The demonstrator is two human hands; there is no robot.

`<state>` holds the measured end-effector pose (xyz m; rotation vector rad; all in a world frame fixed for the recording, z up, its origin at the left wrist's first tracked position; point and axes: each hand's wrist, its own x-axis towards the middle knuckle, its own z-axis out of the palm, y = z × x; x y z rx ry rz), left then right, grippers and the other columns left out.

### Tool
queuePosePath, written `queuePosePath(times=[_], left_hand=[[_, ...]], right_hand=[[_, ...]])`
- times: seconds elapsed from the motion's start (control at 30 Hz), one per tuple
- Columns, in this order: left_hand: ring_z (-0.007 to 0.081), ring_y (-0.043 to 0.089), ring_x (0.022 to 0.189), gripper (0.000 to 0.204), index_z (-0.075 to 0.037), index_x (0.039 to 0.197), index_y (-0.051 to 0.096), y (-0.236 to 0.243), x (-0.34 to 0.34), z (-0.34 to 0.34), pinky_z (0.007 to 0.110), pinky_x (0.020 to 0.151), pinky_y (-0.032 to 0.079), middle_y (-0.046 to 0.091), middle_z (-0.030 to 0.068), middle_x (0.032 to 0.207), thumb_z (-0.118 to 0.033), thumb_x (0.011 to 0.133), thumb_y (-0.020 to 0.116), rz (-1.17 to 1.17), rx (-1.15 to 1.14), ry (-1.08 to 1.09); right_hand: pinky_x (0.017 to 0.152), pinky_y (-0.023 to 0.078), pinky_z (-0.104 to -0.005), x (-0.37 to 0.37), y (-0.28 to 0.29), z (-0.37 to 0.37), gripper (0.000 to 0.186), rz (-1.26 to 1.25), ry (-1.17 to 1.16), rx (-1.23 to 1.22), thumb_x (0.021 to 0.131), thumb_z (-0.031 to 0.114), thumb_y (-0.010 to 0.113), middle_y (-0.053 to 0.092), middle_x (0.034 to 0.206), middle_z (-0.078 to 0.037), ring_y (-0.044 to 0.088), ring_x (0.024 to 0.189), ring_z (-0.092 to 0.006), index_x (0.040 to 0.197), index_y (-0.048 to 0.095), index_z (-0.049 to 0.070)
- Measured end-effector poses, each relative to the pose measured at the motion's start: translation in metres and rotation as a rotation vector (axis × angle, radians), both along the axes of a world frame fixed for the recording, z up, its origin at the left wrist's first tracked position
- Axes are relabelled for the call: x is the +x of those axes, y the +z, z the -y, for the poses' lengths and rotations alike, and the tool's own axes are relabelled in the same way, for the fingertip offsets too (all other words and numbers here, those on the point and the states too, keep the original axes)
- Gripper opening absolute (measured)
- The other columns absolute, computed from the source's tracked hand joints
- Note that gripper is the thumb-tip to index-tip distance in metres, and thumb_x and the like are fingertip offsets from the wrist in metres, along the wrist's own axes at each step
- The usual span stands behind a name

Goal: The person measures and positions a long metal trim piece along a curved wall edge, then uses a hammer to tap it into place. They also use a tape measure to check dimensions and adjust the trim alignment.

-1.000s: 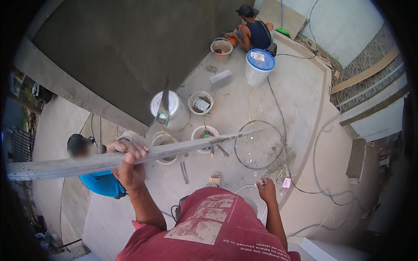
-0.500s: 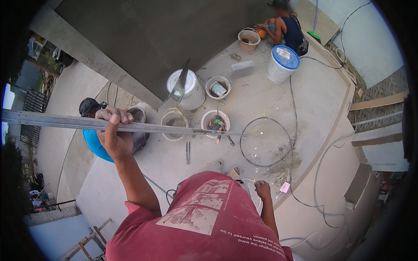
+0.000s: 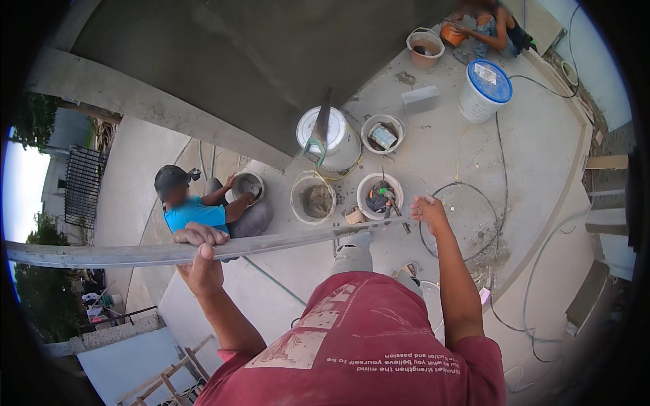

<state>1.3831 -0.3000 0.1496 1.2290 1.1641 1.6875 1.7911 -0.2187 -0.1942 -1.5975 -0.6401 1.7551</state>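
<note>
My left hand (image 3: pixel 202 254) is closed around a long grey metal straightedge (image 3: pixel 284 248), thumb on the near side and fingers over the far side. The bar crosses in front of me from the far left and narrows toward its right end. By that end is my right hand (image 3: pixel 429 211), its fingers partly bent and a little apart. Whether those fingers touch the bar is hard to tell. Below the bar's right part stands a white bucket of tools (image 3: pixel 396 186) with dark and orange handles.
Ahead are a mortar bucket (image 3: pixel 296 203), a lidded white pail (image 3: pixel 347 159) bearing a handsaw (image 3: pixel 322 125), and a blue-lidded bucket (image 3: pixel 467 101). A person in blue (image 3: pixel 196 215) crouches left by a bucket; another (image 3: pixel 497 34) sits far right. A hose loop (image 3: pixel 443 254) lies right.
My right hand has come up from beside my hip to the bar's right end. The left hand still grips the straightedge, now lower in view. The surroundings have shifted rightward in view.
</note>
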Motion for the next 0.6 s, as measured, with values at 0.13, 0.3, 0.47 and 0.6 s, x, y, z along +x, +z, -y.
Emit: queuePosePath(times=[0.13, 0.3, 0.47, 0.6], left_hand=[[0.0216, 0.059, 0.083, 0.035, -0.008, 0.091, 0.051, -0.009, -0.047, 0.009, 0.044, 0.088, 0.051, 0.052, 0.0075, 0.086, -0.013, 0.076, 0.081, -0.045, -0.137, 0.046], [0.0170, 0.060, 0.082, 0.031, -0.010, 0.094, 0.048, -0.004, -0.084, 0.024, 0.045, 0.090, 0.050, 0.052, 0.0018, 0.085, -0.004, 0.077, 0.074, 0.209, -0.152, 0.225], [0.0167, 0.052, 0.078, 0.018, -0.007, 0.095, 0.052, 0.003, -0.132, 0.058, 0.041, 0.088, 0.045, 0.047, 0.0024, 0.082, -0.009, 0.083, 0.066, 0.236, -0.155, 0.427], [0.0165, 0.053, 0.077, 0.024, -0.009, 0.096, 0.057, -0.005, -0.148, 0.060, 0.044, 0.088, 0.045, 0.050, 0.0016, 0.084, -0.004, 0.075, 0.067, 0.315, -0.099, 0.530]], right_hand=[[0.065, 0.055, -0.0315, -0.096, -0.034, -0.072, 0.027, -0.294, -0.012, -0.128, 0.092, 0.026, 0.065, 0.065, 0.086, -0.007, 0.065, 0.070, -0.0192, 0.105, 0.063, 0.002], [0.079, 0.055, -0.0410, -0.215, -0.139, -0.134, 0.042, -0.189, 0.138, -0.317, 0.088, 0.030, 0.070, 0.063, 0.108, -0.014, 0.064, 0.091, -0.0266, 0.115, 0.061, -0.002], [0.095, 0.049, -0.0508, -0.310, -0.206, -0.181, 0.055, -0.151, 0.096, -0.511, 0.086, 0.030, 0.072, 0.056, 0.129, -0.022, 0.057, 0.115, -0.0384, 0.128, 0.056, -0.002], [0.100, 0.045, -0.0554, -0.370, -0.256, -0.218, 0.065, -0.237, -0.066, -0.636, 0.087, 0.035, 0.071, 0.044, 0.144, -0.022, 0.047, 0.126, -0.0435, 0.139, 0.047, 0.003]])
